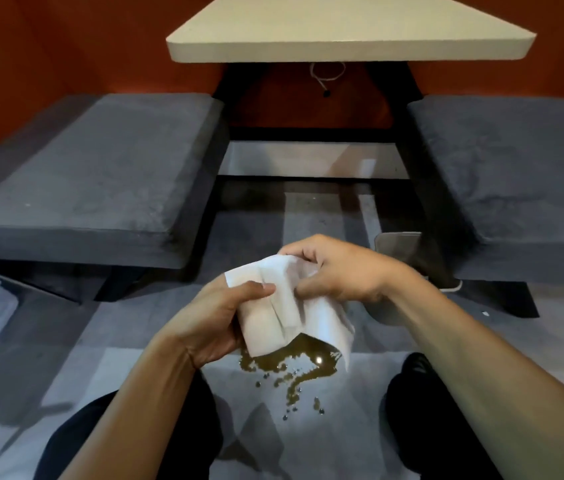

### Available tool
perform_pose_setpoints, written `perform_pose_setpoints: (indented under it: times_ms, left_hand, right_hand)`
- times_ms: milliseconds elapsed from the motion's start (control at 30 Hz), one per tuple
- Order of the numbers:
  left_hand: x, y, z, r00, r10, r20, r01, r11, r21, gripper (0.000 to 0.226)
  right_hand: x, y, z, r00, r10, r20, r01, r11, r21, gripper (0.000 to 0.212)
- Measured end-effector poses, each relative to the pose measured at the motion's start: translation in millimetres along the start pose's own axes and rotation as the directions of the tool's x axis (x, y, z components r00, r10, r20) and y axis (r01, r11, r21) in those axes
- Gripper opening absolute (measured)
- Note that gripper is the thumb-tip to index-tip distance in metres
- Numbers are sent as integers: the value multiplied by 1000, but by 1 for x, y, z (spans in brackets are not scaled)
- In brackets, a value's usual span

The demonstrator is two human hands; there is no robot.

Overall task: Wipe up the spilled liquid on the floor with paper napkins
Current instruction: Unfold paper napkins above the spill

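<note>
2 hands gripping white paper napkins [287,306], left hand [218,320], right hand [336,271], above brown spill [294,365]

We see the napkins [284,306] held between the left hand [214,323] and right hand [339,271], above the spill [294,365] on the floor [135,341]. Benches [93,174] flank the surface [349,32] behind.

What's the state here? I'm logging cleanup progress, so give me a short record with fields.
spill: brown liquid on the floor, not yet wiped
napkins: white paper napkins held above the spill
left hand: left hand grips the napkins, thumb on top
right hand: right hand pinches their upper edge
surroundings: table ahead, grey benches on both sides
</note>
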State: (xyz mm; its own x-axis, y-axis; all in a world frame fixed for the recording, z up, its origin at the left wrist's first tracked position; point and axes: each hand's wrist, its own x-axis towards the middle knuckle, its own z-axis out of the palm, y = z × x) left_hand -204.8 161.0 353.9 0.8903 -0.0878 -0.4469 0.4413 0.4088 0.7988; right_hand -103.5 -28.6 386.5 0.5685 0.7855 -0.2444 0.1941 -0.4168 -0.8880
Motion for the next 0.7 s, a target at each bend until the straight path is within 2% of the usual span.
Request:
perform_pose_setpoints:
  times_ms: [100, 200, 300, 400, 567, 700]
  left_hand:
    - [3, 4, -12, 996, -51, -69, 46, 997, -67, 52]
    - [7, 14, -25, 989, -52, -141, 47, 998, -41, 51]
    - [15, 15, -35, 979, -47, -199, 46, 999, -9, 35]
    - [20, 14, -44, 972, -27, -234, 41, 998, 56, 32]
    - [11, 23, -64, 964, -1, -268, 32, 993, 112, 41]
    - [-17, 33, -76, 957, 41, -288, -18, 996, 83, 47]
  right_hand:
    - [-1, 10, -10, 996, 69, -47, -65, 994, 89, 26]
    - [-7, 33, -24, 973, 187, -139, -150, 960, 237, 24]
    - [-18, 62, -33, 934, 314, -168, -213, 871, 443, 26]
    - [-32, 84, -36, 897, 397, -197, -227, 794, 564, 35]
    - [-62, 110, -50, 870, 447, -207, -287, 802, 524, 37]
    - [-89, 118, -58, 849, 487, -204, -340, 800, 495, 36]
